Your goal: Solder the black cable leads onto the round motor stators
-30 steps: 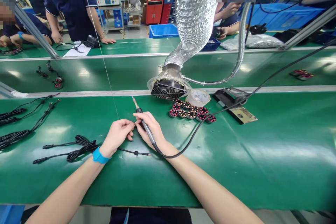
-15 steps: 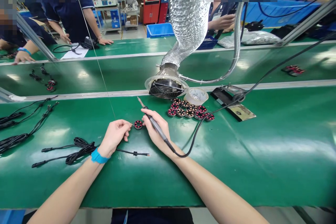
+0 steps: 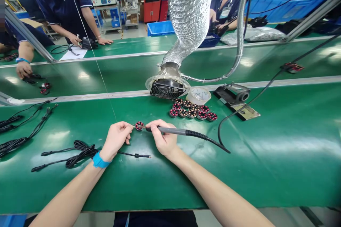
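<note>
Straight ahead of me at twelve o'clock, on the bare green bench [image 3: 239,181], lies a small round coil [image 3: 139,125] with red and black windings; I take it as the centre of my clock. Just beside it at nine o'clock, my left hand [image 3: 118,136] has thumb and forefinger pinched on a thin strand [image 3: 101,77], which slants down from above at eleven; a fine end shows between my fingertips and the coil, too small to make out fully. At three o'clock my right hand [image 3: 165,140] grasps a soldering iron [image 3: 172,130] like a pen, nearly level, its tip over the coil's edge; whether it touches, I can't tell. The iron's black cord trails away past three.

Between two and three o'clock sits a cluster of similar coils [image 3: 192,114], with a roll of tape [image 3: 199,100] just behind them and, further out, an iron stand [image 3: 231,94]. At about one hangs a fan [image 3: 168,91] on a silver duct [image 3: 190,10]. A looped black cable [image 3: 81,156] lies at eight, and more cables [image 3: 17,139] at nine. Across at ten, a co-worker's hand [image 3: 23,69] reaches down to black leads [image 3: 33,78] on the far side.
</note>
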Tool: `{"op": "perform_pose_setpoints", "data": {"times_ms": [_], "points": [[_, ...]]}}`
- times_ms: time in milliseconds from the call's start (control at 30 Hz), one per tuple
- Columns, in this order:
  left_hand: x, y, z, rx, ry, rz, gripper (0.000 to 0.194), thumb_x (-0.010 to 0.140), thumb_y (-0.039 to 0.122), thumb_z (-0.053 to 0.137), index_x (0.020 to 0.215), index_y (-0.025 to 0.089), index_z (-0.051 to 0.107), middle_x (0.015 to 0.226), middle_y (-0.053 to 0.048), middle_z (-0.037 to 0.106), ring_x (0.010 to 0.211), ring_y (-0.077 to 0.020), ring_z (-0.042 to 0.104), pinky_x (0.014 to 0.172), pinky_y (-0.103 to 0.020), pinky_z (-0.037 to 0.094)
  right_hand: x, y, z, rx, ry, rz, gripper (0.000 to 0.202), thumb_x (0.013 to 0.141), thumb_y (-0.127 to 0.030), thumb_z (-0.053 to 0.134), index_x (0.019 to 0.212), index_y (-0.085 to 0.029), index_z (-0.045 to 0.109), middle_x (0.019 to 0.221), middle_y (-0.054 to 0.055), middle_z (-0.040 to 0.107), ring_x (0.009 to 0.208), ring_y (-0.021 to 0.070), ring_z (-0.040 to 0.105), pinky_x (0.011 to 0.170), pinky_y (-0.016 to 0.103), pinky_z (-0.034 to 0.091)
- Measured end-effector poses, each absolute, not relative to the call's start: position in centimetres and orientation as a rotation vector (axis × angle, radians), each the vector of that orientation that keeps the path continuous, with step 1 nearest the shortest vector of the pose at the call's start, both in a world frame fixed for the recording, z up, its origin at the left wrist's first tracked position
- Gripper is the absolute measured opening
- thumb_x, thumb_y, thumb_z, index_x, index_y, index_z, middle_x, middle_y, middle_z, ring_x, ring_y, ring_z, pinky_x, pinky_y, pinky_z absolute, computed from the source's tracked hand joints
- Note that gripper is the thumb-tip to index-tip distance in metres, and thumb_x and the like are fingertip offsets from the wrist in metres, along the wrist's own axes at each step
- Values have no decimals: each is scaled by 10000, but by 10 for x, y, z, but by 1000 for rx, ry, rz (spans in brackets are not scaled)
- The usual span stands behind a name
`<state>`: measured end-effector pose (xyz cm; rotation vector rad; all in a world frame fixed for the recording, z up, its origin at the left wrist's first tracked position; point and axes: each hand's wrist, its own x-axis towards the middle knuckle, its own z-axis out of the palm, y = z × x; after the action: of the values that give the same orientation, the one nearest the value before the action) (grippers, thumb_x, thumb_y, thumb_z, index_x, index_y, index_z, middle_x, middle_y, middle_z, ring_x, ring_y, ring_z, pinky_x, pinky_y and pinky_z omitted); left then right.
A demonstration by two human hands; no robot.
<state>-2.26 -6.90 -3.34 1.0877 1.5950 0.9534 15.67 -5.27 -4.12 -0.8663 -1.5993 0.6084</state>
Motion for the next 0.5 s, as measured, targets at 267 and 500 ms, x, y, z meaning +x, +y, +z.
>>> {"op": "perform_pose_setpoints", "data": {"times_ms": [267, 500], "points": [[-21, -69, -31, 1079, 1582, 953, 212, 765, 343, 642, 703, 143, 612, 501, 38, 555, 369, -72, 481, 411, -194, 369, 155, -54, -39, -830, -1611, 622, 226, 914, -225, 512, 769, -214, 685, 713, 12, 748, 595, 156, 687, 588, 274, 545], [-21, -69, -31, 1079, 1568, 945, 198, 768, 331, 626, 703, 145, 607, 500, 36, 557, 376, -74, 483, 415, -193, 369, 155, -56, -40, -824, -1617, 632, 216, 914, -216, 519, 781, -212, 689, 715, 10, 753, 578, 151, 682, 574, 266, 537]]}}
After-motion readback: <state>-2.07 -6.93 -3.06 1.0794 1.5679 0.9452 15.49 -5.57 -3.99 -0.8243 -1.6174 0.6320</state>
